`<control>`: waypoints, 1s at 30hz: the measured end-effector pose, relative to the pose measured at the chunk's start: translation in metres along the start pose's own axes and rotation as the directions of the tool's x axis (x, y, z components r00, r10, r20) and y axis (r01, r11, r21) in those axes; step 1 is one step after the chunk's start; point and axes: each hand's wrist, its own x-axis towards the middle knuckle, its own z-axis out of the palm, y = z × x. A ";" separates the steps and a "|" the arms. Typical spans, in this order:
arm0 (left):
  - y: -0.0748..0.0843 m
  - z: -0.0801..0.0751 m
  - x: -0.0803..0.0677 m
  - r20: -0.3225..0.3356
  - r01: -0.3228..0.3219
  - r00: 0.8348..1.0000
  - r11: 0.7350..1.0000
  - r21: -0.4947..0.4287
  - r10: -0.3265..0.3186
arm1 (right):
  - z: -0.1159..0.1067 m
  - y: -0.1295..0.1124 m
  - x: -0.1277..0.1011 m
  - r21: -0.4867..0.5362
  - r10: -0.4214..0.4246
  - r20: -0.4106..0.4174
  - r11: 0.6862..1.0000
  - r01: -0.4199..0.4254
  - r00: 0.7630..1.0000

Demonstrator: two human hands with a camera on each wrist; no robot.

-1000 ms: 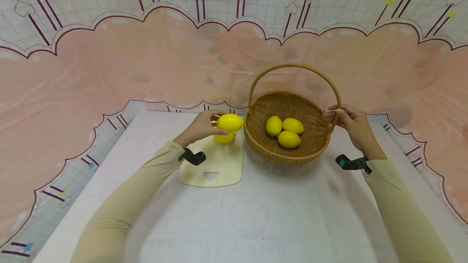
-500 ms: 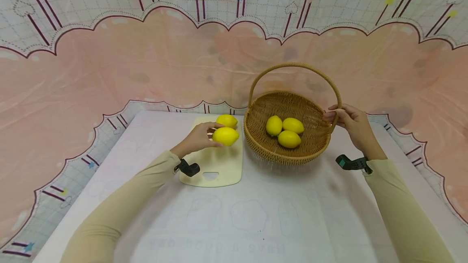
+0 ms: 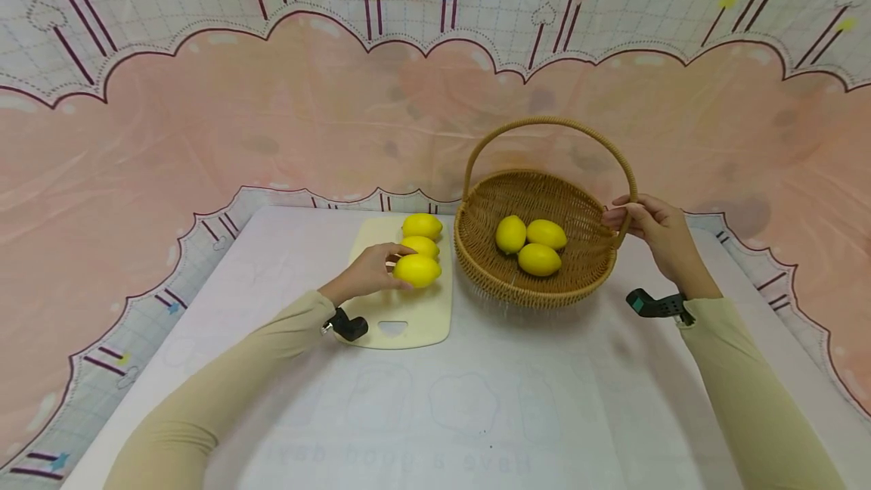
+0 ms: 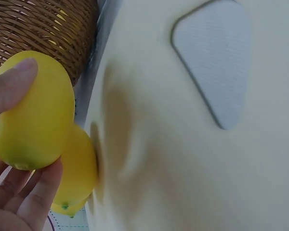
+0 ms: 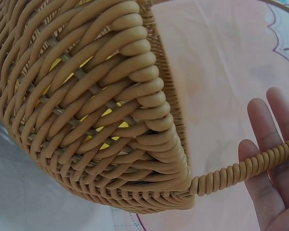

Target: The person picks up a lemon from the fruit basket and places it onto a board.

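My left hand (image 3: 367, 276) grips a lemon (image 3: 417, 271) between thumb and fingers, low over a cream cutting board (image 3: 429, 324). Two other lemons lie in a line behind it on the board, a far lemon (image 3: 422, 226) and a nearer lemon (image 3: 420, 248). In the left wrist view the thumb presses the top of the held lemon (image 4: 36, 113). To the right stands a brown wicker basket (image 3: 524, 295) with three lemons (image 3: 540, 259) inside. My right hand (image 3: 656, 233) holds the foot of its handle (image 5: 231, 174), the fingers lying behind it; the thumb is out of the right wrist view.
A white printed cloth (image 3: 476, 399) covers the table. The basket's tall arched handle (image 3: 547, 121) rises beside the board. A pink patterned backdrop (image 3: 327, 119) closes off the back and sides. The board has a cut-out grip hole (image 3: 392, 329) at its near end.
My left hand has set one lemon at the board's far end and moved toward me. The held lemon came down, and a middle lemon now shows behind it. My right hand stays put.
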 end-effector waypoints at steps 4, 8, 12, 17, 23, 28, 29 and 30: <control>-0.003 0.004 -0.001 0.008 0.007 1.000 1.000 0.003 -0.007 | 0.000 -0.001 0.000 0.004 0.004 0.001 1.000 -0.004 1.000; -0.007 0.007 -0.002 0.021 0.010 1.000 1.000 0.010 -0.010 | 0.000 -0.001 0.000 0.027 -0.003 0.006 1.000 0.003 1.000; -0.010 0.009 -0.003 0.038 0.004 0.999 1.000 0.018 -0.005 | -0.001 0.001 0.000 0.043 -0.010 0.012 0.999 0.010 1.000; -0.014 0.011 -0.003 0.045 -0.011 0.999 0.999 0.037 0.010 | -0.001 0.001 0.000 0.046 -0.015 0.013 0.999 0.014 1.000; -0.014 0.010 -0.004 0.063 -0.006 0.998 0.999 0.042 0.003 | 0.000 0.002 0.000 0.049 -0.017 0.011 0.999 0.016 1.000; -0.015 0.009 -0.005 0.075 -0.013 0.997 0.998 0.058 0.009 | -0.001 0.002 0.001 0.074 -0.020 0.011 0.997 0.019 1.000; -0.015 0.008 -0.005 0.077 -0.015 0.997 0.998 0.061 0.010 | 0.000 0.002 0.001 0.079 -0.021 0.012 0.997 0.020 1.000; -0.015 0.008 -0.005 0.079 -0.018 0.997 0.998 0.063 0.013 | 0.000 0.002 0.001 0.078 -0.020 0.012 0.997 0.019 1.000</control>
